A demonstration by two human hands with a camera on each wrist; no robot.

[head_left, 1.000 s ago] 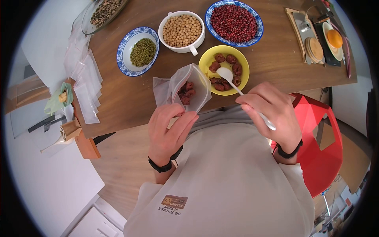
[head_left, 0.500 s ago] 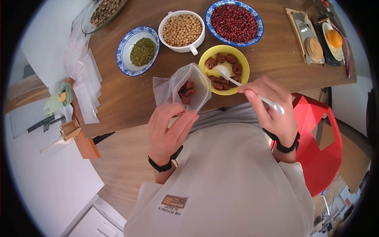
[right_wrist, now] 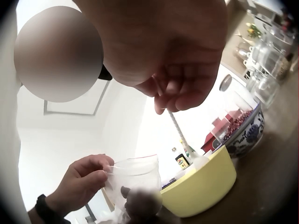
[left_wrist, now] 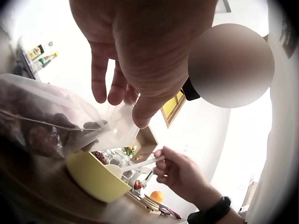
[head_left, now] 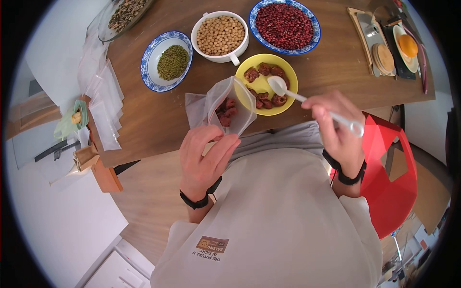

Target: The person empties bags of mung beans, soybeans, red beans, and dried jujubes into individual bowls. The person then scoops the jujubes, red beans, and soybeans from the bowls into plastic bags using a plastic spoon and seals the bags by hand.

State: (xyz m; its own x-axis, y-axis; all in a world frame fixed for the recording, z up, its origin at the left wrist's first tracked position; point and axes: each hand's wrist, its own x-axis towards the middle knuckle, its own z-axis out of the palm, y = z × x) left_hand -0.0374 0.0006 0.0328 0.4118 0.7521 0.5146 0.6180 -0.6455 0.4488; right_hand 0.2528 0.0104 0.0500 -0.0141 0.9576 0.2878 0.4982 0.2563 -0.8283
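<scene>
My left hand [head_left: 204,161] pinches the near edge of a clear zip bag [head_left: 245,108] between thumb and fingers, its mouth held apart. Several wrinkled dried red dates [head_left: 227,115] lie inside the bag. Right beside it stands a yellow bowl [head_left: 260,86] with more dates [head_left: 264,69] around its inside. My right hand [head_left: 340,132] grips a white plastic spoon [head_left: 278,86] by the handle, whose end sticks out past the fingers. The spoon's head is inside the bowl at its right side, close to the dates there. In the right wrist view, the yellow bowl's wall [right_wrist: 205,191] hides the dates.
Behind the yellow bowl stand a bowl of green beans [head_left: 173,62], a white pot of chickpeas [head_left: 221,36] and a bowl of red beans [head_left: 284,26]. Empty bags [head_left: 103,105] lie at the left table edge. A red chair [head_left: 391,192] stands at right.
The spoon's head has gone from over the dates to the bowl's middle, then to its right side. The yellow bowl has slid slightly left toward the bag. The left hand stays in place.
</scene>
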